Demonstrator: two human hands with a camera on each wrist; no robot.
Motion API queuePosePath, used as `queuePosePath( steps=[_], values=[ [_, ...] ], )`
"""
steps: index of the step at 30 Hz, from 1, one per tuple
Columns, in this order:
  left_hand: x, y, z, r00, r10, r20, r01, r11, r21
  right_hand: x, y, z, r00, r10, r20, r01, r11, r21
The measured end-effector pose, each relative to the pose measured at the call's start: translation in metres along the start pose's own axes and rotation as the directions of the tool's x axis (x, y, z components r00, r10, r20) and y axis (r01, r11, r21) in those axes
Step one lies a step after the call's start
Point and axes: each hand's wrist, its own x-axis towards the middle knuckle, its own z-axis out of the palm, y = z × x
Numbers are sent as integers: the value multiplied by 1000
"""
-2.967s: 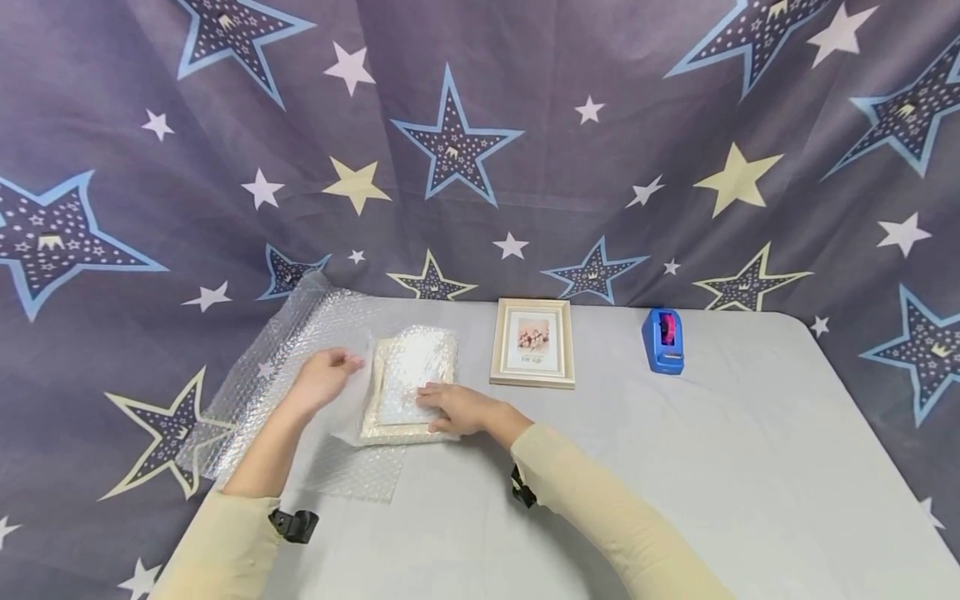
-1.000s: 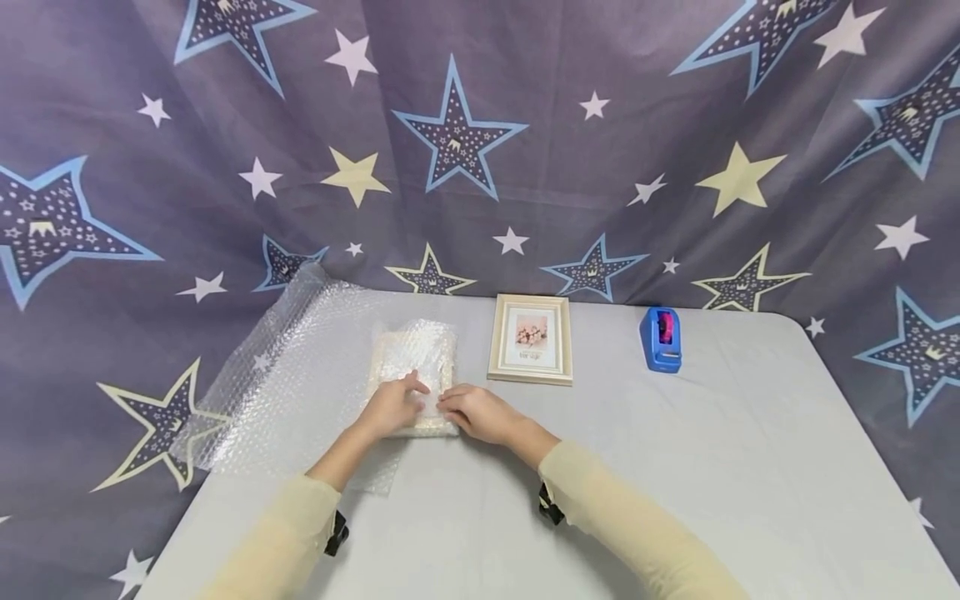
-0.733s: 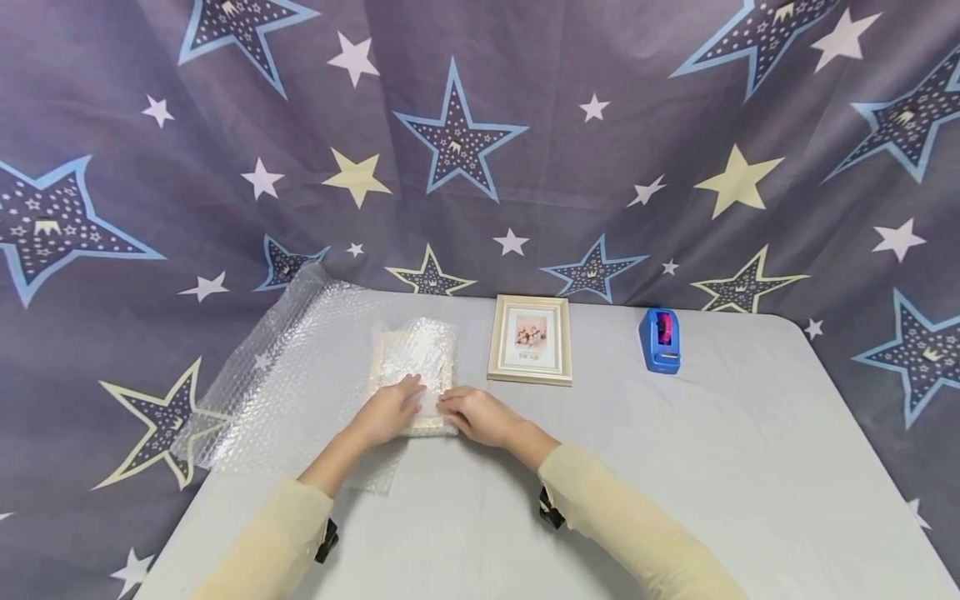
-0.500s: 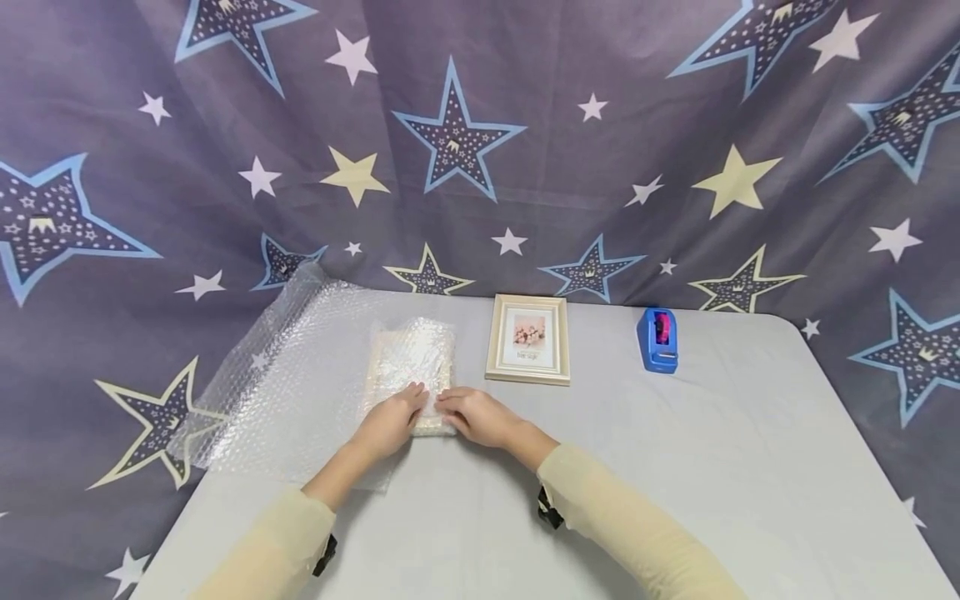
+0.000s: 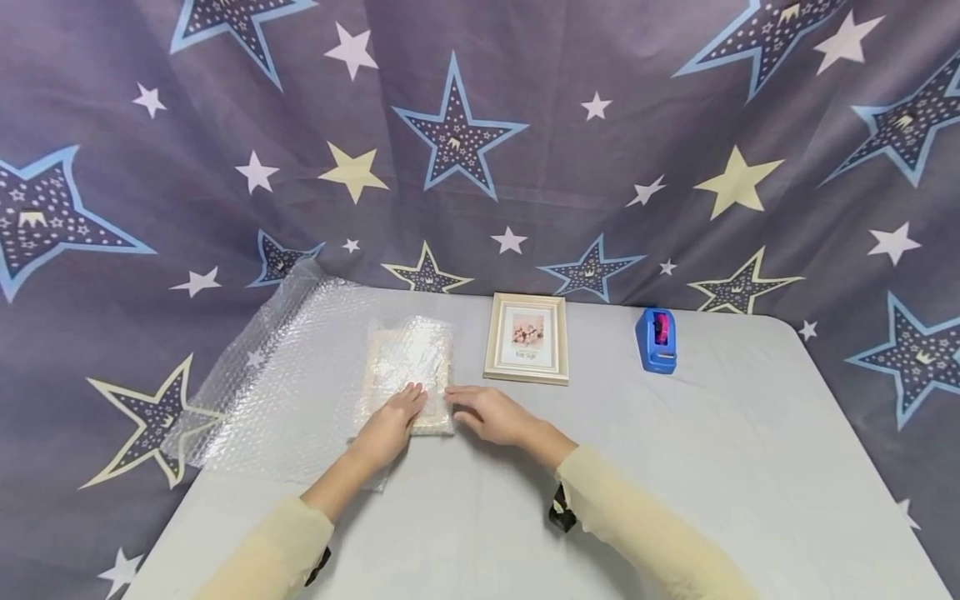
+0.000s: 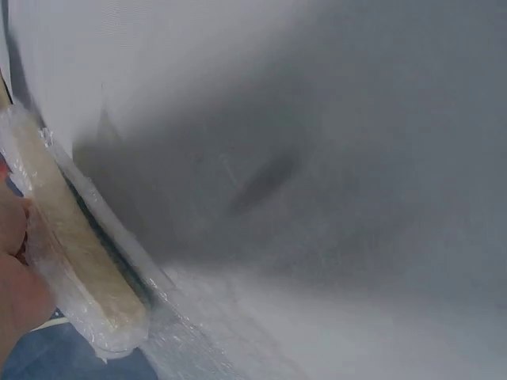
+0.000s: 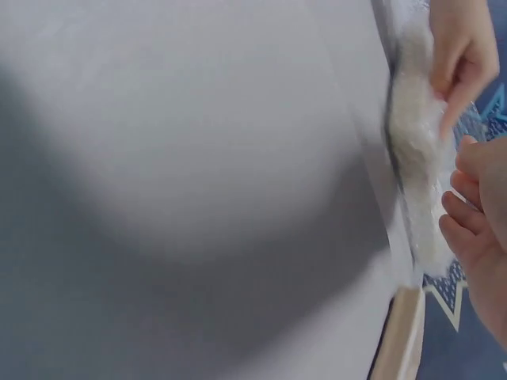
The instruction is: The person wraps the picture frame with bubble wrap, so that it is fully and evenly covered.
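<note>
A cream picture frame wrapped in bubble wrap (image 5: 401,358) lies flat on the table, left of centre in the head view. My left hand (image 5: 386,433) rests on its lower part with fingers extended. Just beyond its right edge is my right hand (image 5: 495,417), fingers loosely bent and holding nothing; its fingertips are close to the wrap. The right wrist view shows those relaxed fingers (image 7: 459,214) beside the wrapped edge (image 7: 416,134). In the left wrist view the wrapped frame's side (image 6: 75,229) shows, with only part of my left hand (image 6: 20,285).
Loose bubble wrap (image 5: 285,408) spreads left from the wrapped frame and overhangs the table's left edge. A second, unwrapped picture frame (image 5: 562,342) lies to the right. Farther right stands a blue tape dispenser (image 5: 657,343) with a pink core. A star-patterned curtain (image 5: 525,183) hangs behind.
My left hand has come from the loose wrap at the left onto the wrapped frame, laying the wrap over it. Most recently my right hand has drawn back slightly rightward off the frame.
</note>
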Motion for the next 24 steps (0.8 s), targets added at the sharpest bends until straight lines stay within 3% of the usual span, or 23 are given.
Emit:
queuePosePath(
  steps=[8,18,24],
  values=[
    [0,2,-1,1000,5,-30,-5,1000,16,-36,27,-42,987,99,-126,-100,995,-7],
    [1,7,-9,1000,10,13,-11,997,71,-100,69,-97,924,278,-263,-285,959,13],
    [1,3,-13,997,48,66,-53,996,78,-134,89,-120,885,311,-346,-344,938,-36]
  ],
)
